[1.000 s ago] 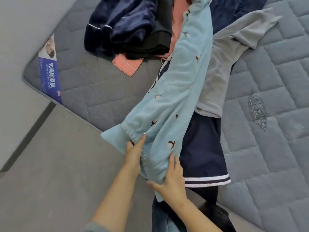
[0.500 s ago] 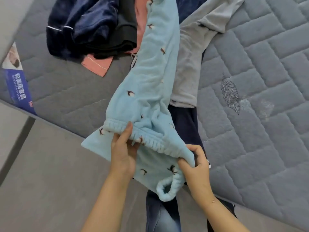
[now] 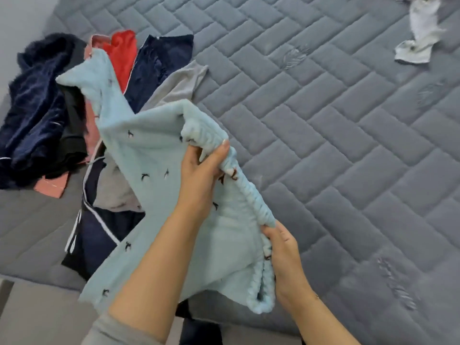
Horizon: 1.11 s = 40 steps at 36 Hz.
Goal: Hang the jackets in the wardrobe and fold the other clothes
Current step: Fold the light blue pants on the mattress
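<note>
Light-blue fleece garment [image 3: 149,155] stretched between hands: left hand [image 3: 199,175] pinches gathered waistband, right hand [image 3: 283,260] grips its lower end.

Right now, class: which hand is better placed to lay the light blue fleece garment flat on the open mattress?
Right hand: it grips the light blue fleece garment nearest bare mattress; left hand is beside the pile.

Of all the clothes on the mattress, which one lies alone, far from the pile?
The small white crumpled garment at the far right of the grey quilted mattress. All the others lie heaped together at the left edge.
</note>
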{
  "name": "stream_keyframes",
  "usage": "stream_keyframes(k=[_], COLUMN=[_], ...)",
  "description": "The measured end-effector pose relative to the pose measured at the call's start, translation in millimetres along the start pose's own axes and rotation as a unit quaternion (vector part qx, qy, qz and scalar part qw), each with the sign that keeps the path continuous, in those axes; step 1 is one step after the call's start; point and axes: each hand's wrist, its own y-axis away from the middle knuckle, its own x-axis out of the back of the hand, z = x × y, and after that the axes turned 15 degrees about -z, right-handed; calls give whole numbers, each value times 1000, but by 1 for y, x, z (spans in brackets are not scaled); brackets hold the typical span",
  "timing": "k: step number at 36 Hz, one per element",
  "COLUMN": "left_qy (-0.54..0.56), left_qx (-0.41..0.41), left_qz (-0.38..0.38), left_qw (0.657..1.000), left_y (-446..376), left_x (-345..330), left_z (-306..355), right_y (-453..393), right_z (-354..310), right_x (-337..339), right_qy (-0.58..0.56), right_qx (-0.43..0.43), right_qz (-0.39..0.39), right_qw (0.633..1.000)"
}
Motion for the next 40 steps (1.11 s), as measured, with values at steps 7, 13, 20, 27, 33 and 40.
stream_keyframes(k=[7,13,20,27,33,40], left_qy=[14,-84,-371,-623,-647,-626], left_qx=[42,116,164,185,211,220], left_qz=[-109,-237,-340,-379,-394,-392], left_qw=[993,961,848,658,618,637], left_y=[-94,-163,-150,-126,-143,-155], left_x=[-234,-387,-422,-411,-444,-478], left_z=[-38,-126,-248,-306,-317,-322], right_y=[55,67,60,51,61,61], right_z=[-124,-193,-147,-106,-138,-178], right_x=[188,362,498,527,558,584], right_qy=[-45,27,133,293,252,360], right_qx=[85,128,-46,-24,66,91], right_qz=[53,227,301,333,396,416], right_qw=[994,965,943,896,881,830])
